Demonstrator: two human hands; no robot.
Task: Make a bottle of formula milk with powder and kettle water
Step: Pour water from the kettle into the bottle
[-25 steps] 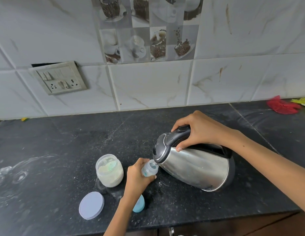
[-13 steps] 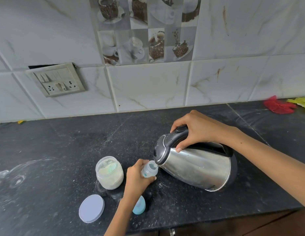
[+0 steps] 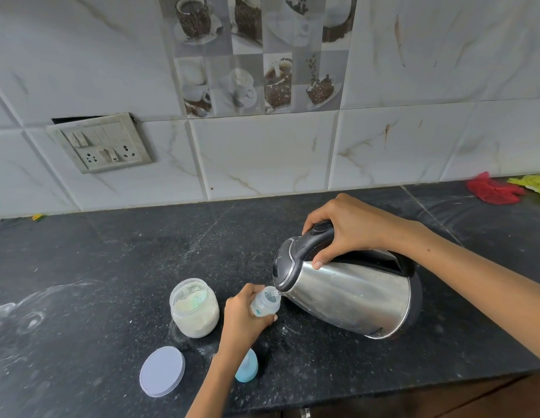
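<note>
My left hand grips a small clear baby bottle standing on the black counter, its mouth uncapped. My right hand holds the black handle of a steel kettle, tipped left so its spout rests at the bottle's mouth; a thin stream of water shows there. An uncapped glass jar of white powder stands just left of my left hand. The jar's pale round lid lies flat near the counter's front. The bottle's blue cap lies partly hidden behind my left forearm.
The black counter has spilled powder around the jar and wet smears at the far left. Its front edge runs just below the lid. A switch and socket plate sits on the tiled wall. Red and yellow cloths lie at the back right.
The kettle stays tilted at the bottle's mouth, and both hands keep their grips. Only the view has shifted slightly.
</note>
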